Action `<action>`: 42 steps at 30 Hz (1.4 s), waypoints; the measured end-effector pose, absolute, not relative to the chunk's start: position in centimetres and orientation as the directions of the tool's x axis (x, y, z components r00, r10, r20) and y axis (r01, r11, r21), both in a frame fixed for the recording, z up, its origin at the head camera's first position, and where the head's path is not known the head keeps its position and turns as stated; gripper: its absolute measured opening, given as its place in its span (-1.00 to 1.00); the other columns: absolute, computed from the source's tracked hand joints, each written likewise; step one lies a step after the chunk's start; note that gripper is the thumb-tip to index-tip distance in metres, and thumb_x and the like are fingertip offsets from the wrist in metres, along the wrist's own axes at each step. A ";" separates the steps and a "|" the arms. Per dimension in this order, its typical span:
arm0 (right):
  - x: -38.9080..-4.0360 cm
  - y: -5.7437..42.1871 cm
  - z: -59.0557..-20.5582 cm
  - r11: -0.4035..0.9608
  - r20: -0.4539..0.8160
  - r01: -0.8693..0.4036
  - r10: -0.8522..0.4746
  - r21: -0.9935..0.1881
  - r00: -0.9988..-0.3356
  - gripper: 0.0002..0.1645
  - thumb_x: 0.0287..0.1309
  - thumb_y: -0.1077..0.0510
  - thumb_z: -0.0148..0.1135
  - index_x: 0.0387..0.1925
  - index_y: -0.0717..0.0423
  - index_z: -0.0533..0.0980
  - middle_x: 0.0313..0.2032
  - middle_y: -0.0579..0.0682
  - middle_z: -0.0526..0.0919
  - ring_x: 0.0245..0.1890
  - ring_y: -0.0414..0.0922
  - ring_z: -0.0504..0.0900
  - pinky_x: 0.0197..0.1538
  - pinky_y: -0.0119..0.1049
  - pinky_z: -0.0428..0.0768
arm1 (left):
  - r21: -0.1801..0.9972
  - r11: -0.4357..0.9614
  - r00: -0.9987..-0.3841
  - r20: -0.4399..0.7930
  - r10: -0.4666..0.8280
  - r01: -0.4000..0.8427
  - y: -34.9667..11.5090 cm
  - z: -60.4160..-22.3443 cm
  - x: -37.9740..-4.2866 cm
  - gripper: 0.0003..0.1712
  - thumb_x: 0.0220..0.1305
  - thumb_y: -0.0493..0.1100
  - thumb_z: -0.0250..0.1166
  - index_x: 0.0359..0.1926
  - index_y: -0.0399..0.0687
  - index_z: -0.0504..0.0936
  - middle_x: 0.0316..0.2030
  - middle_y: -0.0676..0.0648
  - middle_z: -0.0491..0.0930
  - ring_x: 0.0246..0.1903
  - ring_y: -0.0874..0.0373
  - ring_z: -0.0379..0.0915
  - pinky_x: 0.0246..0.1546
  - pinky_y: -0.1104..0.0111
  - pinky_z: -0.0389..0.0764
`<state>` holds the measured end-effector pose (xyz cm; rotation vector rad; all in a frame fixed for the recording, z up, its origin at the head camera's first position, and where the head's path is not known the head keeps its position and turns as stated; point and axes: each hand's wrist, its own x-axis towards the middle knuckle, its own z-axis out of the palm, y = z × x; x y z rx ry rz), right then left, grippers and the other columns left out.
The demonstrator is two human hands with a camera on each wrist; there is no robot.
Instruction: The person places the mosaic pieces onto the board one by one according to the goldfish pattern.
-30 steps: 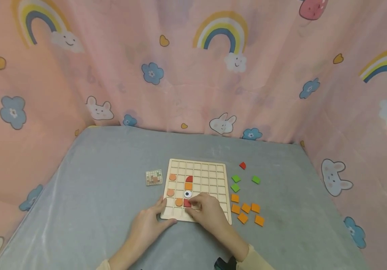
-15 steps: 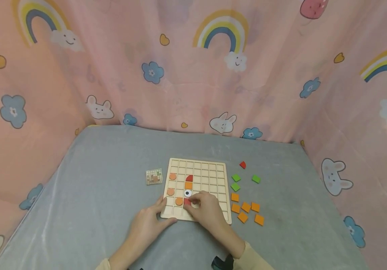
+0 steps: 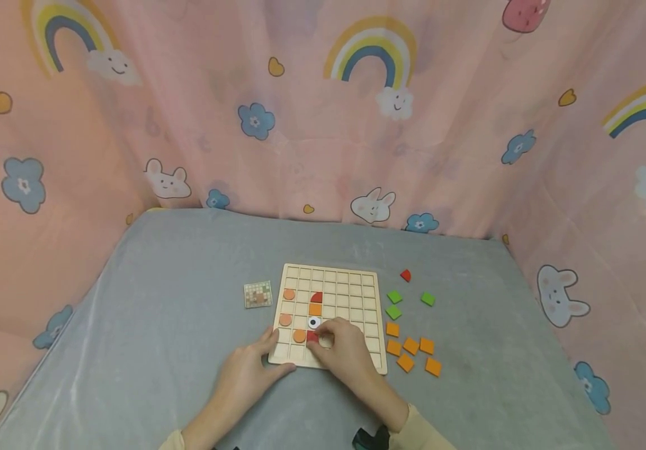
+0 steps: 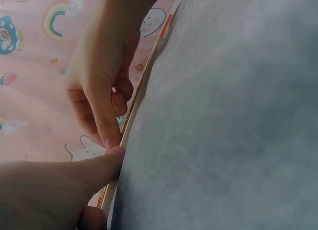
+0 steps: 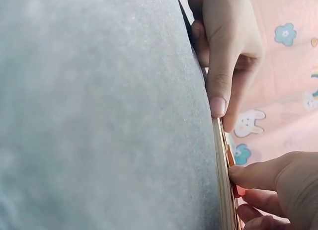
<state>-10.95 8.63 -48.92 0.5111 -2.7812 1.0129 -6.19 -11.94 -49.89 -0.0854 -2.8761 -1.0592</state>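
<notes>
A square wooden grid board (image 3: 356,300) lies on the grey cloth. My left hand (image 3: 246,369) holds its near left corner, thumb along the front edge and fingers at the left side. With thumb and fingers, my right hand (image 3: 348,350) pinches a red piece (image 5: 239,191) at a cell in the lower part of the grid; the fingers hide part of its shape. Directly above that cell sits a white disc with a black dot (image 3: 314,322), then an orange square (image 3: 315,309) and a red quarter-circle (image 3: 317,297). Three orange discs (image 3: 299,336) occupy cells further left.
Left of the board lies a small patterned card (image 3: 257,294). To the right are several loose orange squares (image 3: 411,345), three green pieces (image 3: 394,312) and a red quarter-circle piece (image 3: 406,275). Pink printed curtains (image 3: 300,156) surround the grey-covered table (image 3: 159,312).
My right hand has shifted very slightly left over the red piece, covering more of it. The left hand stays at the board's corner.
</notes>
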 end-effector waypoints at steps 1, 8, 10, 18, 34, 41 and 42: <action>-10.9 8.6 -48.9 0.717 0.249 -0.365 -0.268 -0.594 -0.931 -0.79 0.02 0.17 0.68 -0.35 0.10 0.74 -0.33 -0.07 0.78 -0.31 -0.18 0.71 -0.23 -0.30 0.67 | 0.646 0.760 -0.995 0.092 0.027 0.080 -12.0 -49.9 -6.2 -0.11 0.01 0.17 0.69 0.31 -0.16 0.68 0.31 -0.18 0.61 0.15 -0.32 0.65 -0.05 -0.06 0.73; -10.9 8.5 -48.8 0.678 0.266 -0.387 -0.281 -0.625 -0.922 -0.82 0.06 0.27 0.64 -0.30 0.09 0.74 -0.36 -0.04 0.81 -0.62 -0.40 0.43 -0.52 -0.45 0.46 | 0.647 0.758 -0.995 0.099 0.025 0.083 -12.0 -50.0 -6.2 -0.11 0.01 0.18 0.69 0.30 -0.17 0.68 0.31 -0.18 0.61 0.15 -0.33 0.65 -0.05 -0.06 0.74; -10.9 8.6 -48.8 0.664 0.269 -0.396 -0.291 -0.634 -0.918 -0.82 0.10 0.30 0.61 -0.25 0.09 0.76 -0.38 -0.05 0.79 -0.65 -0.45 0.34 -0.58 -0.47 0.39 | 0.646 0.759 -0.995 0.096 0.024 0.081 -12.0 -50.0 -6.2 -0.10 0.01 0.18 0.69 0.31 -0.17 0.68 0.31 -0.18 0.61 0.15 -0.34 0.64 -0.06 -0.05 0.74; -11.0 8.6 -48.7 0.667 0.272 -0.409 -0.306 -0.622 -0.912 -0.82 0.16 0.34 0.53 -0.21 0.07 0.79 -0.40 -0.07 0.77 -0.63 -0.44 0.37 -0.56 -0.50 0.42 | 0.647 0.759 -0.996 0.087 0.024 0.075 -11.9 -49.9 -6.2 -0.11 0.01 0.17 0.69 0.31 -0.18 0.68 0.32 -0.18 0.60 0.16 -0.33 0.64 -0.06 -0.05 0.74; -11.3 8.9 -48.5 0.645 0.197 -0.301 -0.230 -0.703 -0.953 -0.82 0.17 0.31 0.53 -0.17 0.16 0.74 -0.49 -0.09 0.70 -0.67 -0.39 0.36 -0.62 -0.47 0.35 | 0.666 0.742 -0.996 0.089 0.024 0.078 -12.0 -50.0 -6.2 -0.10 0.02 0.16 0.69 0.33 -0.17 0.66 0.35 -0.15 0.57 0.21 -0.31 0.60 0.02 -0.05 0.72; -11.3 9.1 -48.6 0.667 0.165 -0.256 -0.198 -0.700 -0.966 -0.79 0.10 0.21 0.63 -0.21 0.15 0.77 -0.50 -0.13 0.71 -0.64 -0.37 0.37 -0.57 -0.48 0.35 | 0.664 0.743 -0.996 0.085 0.026 0.076 -12.0 -50.0 -6.1 -0.09 0.01 0.15 0.69 0.33 -0.17 0.66 0.36 -0.15 0.56 0.20 -0.30 0.61 0.01 -0.05 0.73; -11.4 9.1 -48.6 0.671 0.163 -0.255 -0.198 -0.696 -0.967 -0.78 0.09 0.21 0.63 -0.22 0.15 0.78 -0.50 -0.13 0.71 -0.63 -0.37 0.37 -0.56 -0.48 0.36 | 0.665 0.743 -0.996 0.084 0.026 0.076 -12.0 -50.0 -6.1 -0.09 0.01 0.15 0.69 0.33 -0.17 0.66 0.36 -0.15 0.56 0.20 -0.30 0.62 0.00 -0.05 0.73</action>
